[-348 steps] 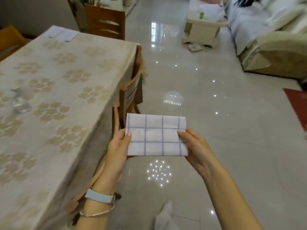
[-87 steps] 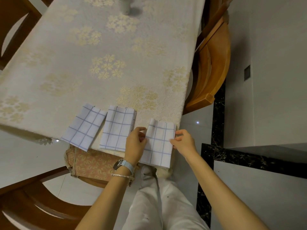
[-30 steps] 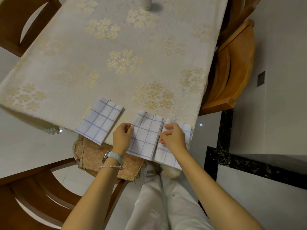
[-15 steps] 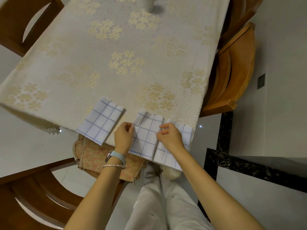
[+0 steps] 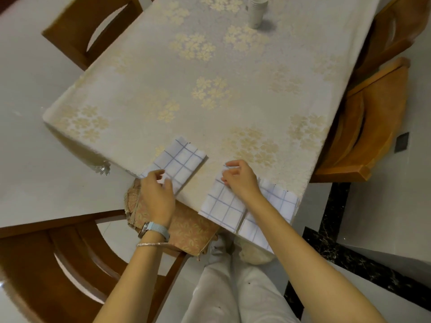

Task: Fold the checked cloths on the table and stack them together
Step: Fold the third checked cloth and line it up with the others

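As the right hand [image 5: 241, 180] pinched the middle cloth [image 5: 221, 206], the left hand [image 5: 157, 194] touched the left cloth [image 5: 179, 159], grip unclear; stacking would likely want squared edges.

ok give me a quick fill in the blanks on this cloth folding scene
1. The table holds ___ folded checked cloths.
2. The right hand holds the middle cloth; the left hand is at the ___ cloth.
3. The watch sits on the ___ wrist.
4. The paper cups stand at the table's ___ end.
Missing: three; left; left; far.
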A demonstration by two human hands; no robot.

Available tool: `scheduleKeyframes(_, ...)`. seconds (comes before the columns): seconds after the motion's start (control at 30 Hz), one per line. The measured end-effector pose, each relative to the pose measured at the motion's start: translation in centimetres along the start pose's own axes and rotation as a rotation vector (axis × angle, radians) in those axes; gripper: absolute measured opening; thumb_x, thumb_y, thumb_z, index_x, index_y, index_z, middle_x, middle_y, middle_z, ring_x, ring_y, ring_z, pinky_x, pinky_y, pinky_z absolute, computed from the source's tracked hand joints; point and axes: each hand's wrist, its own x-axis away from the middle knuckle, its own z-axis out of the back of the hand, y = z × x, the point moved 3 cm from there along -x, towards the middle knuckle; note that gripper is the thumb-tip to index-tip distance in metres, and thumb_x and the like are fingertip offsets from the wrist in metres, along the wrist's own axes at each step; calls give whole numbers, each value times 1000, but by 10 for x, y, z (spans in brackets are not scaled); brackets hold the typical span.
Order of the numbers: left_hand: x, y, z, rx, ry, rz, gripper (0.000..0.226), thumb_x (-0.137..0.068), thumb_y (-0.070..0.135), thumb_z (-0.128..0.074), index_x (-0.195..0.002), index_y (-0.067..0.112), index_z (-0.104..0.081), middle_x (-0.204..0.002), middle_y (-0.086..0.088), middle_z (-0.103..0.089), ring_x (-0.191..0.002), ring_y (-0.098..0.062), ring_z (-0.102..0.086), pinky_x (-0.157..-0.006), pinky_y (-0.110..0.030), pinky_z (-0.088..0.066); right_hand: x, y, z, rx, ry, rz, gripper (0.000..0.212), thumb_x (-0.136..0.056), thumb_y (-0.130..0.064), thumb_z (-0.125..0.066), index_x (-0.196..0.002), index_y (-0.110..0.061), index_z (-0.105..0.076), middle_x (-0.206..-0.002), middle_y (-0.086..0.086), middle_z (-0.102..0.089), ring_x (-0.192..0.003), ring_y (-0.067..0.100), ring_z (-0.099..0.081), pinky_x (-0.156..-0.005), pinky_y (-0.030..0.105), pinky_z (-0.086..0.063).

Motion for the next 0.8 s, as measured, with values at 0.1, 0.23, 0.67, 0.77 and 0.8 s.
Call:
scheduleKeyframes(0.1, -14, -19, 17, 11, 16, 118, 33, -94, 11, -57, -127, 11, -55, -127, -13, -49, -105, -25, -55, -94, -40, -49, -13, -19, -26, 2, -85, -10, 26, -96, -16, -60, -119, -13, -51, -101, 9, -64, -89, 27, -67, -81, 39, -57)
scheduleKeyframes(0.23, -27, -44, 19, 135, -11, 253, 46, -89, 23, -64, -131, 19, -48, -130, -4, -46, -114, -24, -54, -102, -45, -47, -37, -28, -52, 93, -91, -10, 41, -93, -17, -64, -130, -11, -46, -111, 8, -56, -99, 28, -61, -89, 43, -55)
scheduleKeyframes(0.67, -22, -52, 13, 389, 11, 391, 43, -89, 6, -67, -124, 19, -46, -106, -9, -63, -90, -18, -63, -84, -35, -56, -81, -49, -57, 343, -26, 165, 16, -89, -8, -63, -105, -10, -66, -96, 7, -65, -82, 15, -59, -58, 12, -40)
scheduleKeyframes(0.77, -10, -46, 4, 431, -32, 398, 43, -90, 7, -66, -125, 19, -44, -102, -6, -61, -88, -16, -62, -77, -25, -52, -80, -47, -41, 384, -33, 206, 16, -89, -9, -63, -104, -10, -67, -92, 4, -64, -82, 15, -60, -65, 19, -45)
scheduleKeyframes(0.8, -5, -44, 0, 441, -52, 407, 43, -91, 7, -65, -126, 17, -43, -101, -6, -60, -87, -14, -61, -74, -21, -50, -79, -46, -36, 393, -34, 215, 16, -88, -9, -63, -104, -10, -67, -91, 4, -63, -83, 15, -59, -70, 22, -47)
